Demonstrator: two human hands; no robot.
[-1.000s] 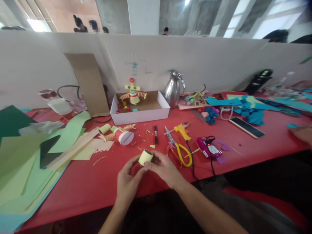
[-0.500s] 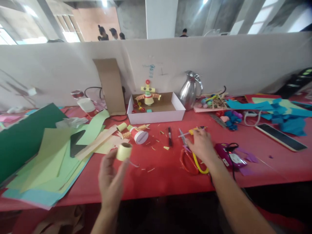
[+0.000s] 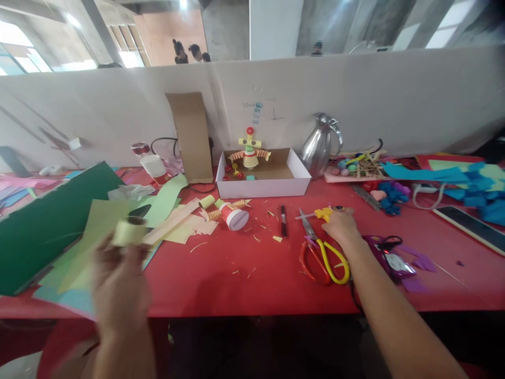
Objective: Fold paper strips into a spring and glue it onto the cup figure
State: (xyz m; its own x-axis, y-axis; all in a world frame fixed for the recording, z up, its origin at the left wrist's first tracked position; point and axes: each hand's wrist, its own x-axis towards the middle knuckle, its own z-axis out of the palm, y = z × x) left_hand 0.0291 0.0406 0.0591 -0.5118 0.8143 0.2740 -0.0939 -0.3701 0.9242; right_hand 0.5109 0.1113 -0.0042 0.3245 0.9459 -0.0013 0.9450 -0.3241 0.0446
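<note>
My left hand [image 3: 120,281], slightly blurred, grips a short pale-yellow paper roll [image 3: 128,234] over the coloured paper sheets [image 3: 84,237]. On the right, my right hand [image 3: 341,226] is closed around a yellow glue gun [image 3: 323,213] lying low over the table, its nose pointing left. Scissors [image 3: 332,259] with one red and one yellow handle lie just below that hand, blades upward. Between the hands, a paper-cup figure [image 3: 235,218] with folded paper arms lies on its side. A dark marker [image 3: 283,221] rests to its right.
A shallow white box [image 3: 262,188] holding a paper robot figure [image 3: 250,152] stands at the back, with a steel jug [image 3: 317,145] beside it. A green board [image 3: 51,231] leans at left. A purple device [image 3: 389,258] with a cable and a phone [image 3: 471,229] lie at right.
My left hand has moved left with the paper roll, from above the red table to over the paper sheets. My right hand stays at the glue gun. The view has shifted slightly.
</note>
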